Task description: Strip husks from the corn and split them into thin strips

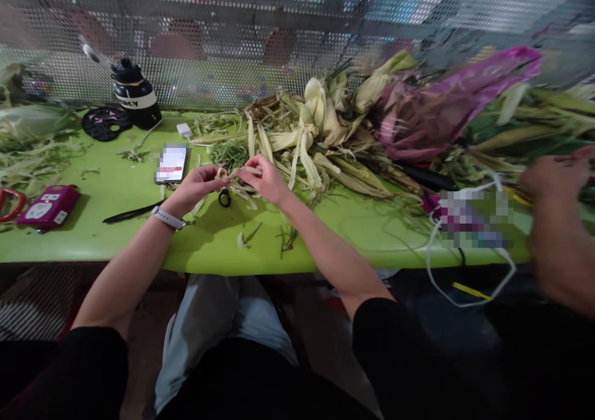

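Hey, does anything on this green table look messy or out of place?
Yes. Husk scraps lie scattered on the green table near the husk strip pinched between left hand and right hand, and a white cord loops over the front edge at right, where it might snag.

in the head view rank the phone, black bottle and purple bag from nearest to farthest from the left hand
1. phone, just left of the left hand, which pinches a husk strip
2. black bottle, back left
3. purple bag, far right
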The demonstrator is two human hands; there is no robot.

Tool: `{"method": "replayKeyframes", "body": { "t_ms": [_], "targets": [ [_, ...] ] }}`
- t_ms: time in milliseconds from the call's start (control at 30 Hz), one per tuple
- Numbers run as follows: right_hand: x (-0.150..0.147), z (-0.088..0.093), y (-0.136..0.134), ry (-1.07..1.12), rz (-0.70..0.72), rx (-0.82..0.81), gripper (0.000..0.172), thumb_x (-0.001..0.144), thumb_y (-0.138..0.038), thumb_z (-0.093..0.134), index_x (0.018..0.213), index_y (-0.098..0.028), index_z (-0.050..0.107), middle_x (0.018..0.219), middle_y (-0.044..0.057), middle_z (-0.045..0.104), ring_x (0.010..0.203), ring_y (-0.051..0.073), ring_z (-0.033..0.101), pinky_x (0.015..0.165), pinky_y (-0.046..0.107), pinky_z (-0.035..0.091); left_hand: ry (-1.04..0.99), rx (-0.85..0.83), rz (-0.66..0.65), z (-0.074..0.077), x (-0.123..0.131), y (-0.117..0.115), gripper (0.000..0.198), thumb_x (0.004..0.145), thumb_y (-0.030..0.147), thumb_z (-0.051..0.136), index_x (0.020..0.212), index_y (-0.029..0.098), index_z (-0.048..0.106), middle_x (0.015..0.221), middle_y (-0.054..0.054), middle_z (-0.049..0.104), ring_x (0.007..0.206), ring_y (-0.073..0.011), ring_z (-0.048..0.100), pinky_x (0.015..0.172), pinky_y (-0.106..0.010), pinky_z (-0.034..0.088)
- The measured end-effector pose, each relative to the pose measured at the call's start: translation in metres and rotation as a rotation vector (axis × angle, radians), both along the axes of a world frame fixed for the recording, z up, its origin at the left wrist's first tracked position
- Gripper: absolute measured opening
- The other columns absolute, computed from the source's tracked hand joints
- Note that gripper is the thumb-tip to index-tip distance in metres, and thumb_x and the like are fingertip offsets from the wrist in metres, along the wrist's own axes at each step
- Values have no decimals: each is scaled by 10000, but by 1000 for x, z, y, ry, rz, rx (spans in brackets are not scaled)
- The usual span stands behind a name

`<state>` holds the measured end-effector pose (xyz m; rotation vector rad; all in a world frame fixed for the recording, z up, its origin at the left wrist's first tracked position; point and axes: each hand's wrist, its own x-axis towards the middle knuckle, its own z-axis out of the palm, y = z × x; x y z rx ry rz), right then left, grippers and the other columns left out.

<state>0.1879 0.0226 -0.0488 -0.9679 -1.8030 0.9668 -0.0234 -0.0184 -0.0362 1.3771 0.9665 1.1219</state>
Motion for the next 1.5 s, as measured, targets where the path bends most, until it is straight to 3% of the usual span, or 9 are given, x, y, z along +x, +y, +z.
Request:
{"method": "replayKeyframes", "body": {
  "t_ms": [133, 233, 467, 633, 833, 1067, 1233, 1400, 1500],
  "targets": [
    [5, 5, 0, 21, -143, 319, 483, 851, -649, 655, 1062, -228, 547, 1012, 68, 650, 951, 207, 638, 902, 401, 527, -93, -16, 115, 0, -3, 4, 279, 670, 314, 888, 811, 144, 717, 717, 7, 629, 573, -52, 483, 523, -194, 347],
    [4, 6, -4, -48, -207, 471, 503, 856, -656, 649, 1103, -224, 573, 989, 70, 654, 930, 221, 628, 904, 417, 506, -152, -45, 144, 1, -3, 5, 273, 657, 292, 894, 781, 142, 703, 679, 12, 601, 555, -48, 474, 500, -187, 327],
    [1, 2, -5, -325, -136, 664, 325, 984, -462, 573, 828, -189, 654, 827, 65, 660, 842, 208, 593, 808, 366, 440, -200, -62, 152, 1, -4, 6, 243, 681, 262, 878, 821, 141, 720, 702, 5, 608, 559, -47, 479, 504, -186, 343],
    [-12, -2, -20, -396, 19, 754, 270, 1002, -343, 561, 842, -168, 691, 799, 69, 668, 762, 187, 576, 735, 336, 434, -200, 73, 219, -6, -1, 7, 253, 699, 283, 869, 866, 160, 724, 762, 3, 639, 632, -64, 521, 581, -189, 397],
    [-21, -7, -34, -356, 183, 767, 247, 983, -326, 583, 868, -159, 724, 812, 61, 710, 747, 169, 602, 732, 320, 460, -138, 86, 200, -7, 4, 5, 232, 727, 283, 852, 867, 157, 715, 753, 6, 635, 635, -64, 528, 575, -180, 403],
    [13, 17, -8, -222, 64, 692, 161, 948, -232, 545, 996, -214, 697, 897, 59, 680, 852, 203, 608, 799, 372, 498, -291, -159, 67, 1, -9, 8, 173, 751, 201, 813, 857, 134, 694, 742, -6, 647, 608, -64, 605, 556, -163, 479],
    [15, 14, 0, -422, 210, 705, 365, 883, -113, 600, 1180, -316, 664, 1042, 37, 664, 932, 215, 605, 831, 388, 504, -328, -258, 60, 5, -11, 8, 141, 778, 150, 768, 877, 132, 669, 729, -10, 662, 602, -85, 654, 574, -178, 527],
    [6, 14, -15, -321, 293, 763, 150, 973, -276, 585, 1008, -273, 730, 921, 40, 642, 868, 187, 608, 803, 371, 494, -320, -223, 49, 3, -8, 5, 201, 746, 151, 811, 877, 129, 660, 779, -14, 688, 611, -73, 653, 592, -175, 528],
    [2, 16, -24, -142, 256, 665, 225, 976, -419, 587, 921, -242, 715, 945, 53, 613, 891, 178, 605, 783, 346, 516, -317, -193, 32, 0, -6, 4, 299, 715, 151, 845, 929, 148, 637, 798, -12, 704, 633, -81, 669, 600, -181, 526]
  ]
}}
